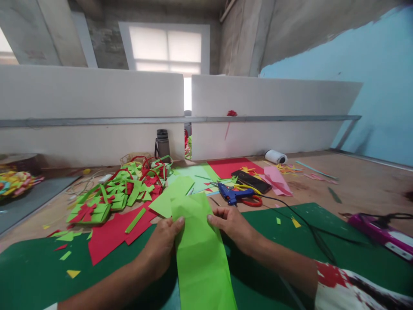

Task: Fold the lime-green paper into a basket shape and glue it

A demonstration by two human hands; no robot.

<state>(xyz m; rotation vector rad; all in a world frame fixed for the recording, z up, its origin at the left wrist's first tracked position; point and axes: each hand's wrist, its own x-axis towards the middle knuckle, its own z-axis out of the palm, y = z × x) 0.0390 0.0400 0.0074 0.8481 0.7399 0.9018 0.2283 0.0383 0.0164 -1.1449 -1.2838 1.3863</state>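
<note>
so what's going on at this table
A person is holding a long light-green paper above a dark green mat. The left hand and right hand pinch its opposite sides near the far end. Beyond the right hand, a blue glue gun lies by red-handled scissors and a dark phone. To the left sits a pile of green and red paper pieces, with a dark bottle behind it.

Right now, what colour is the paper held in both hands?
The paper is bright green, seen in the head view.
</note>
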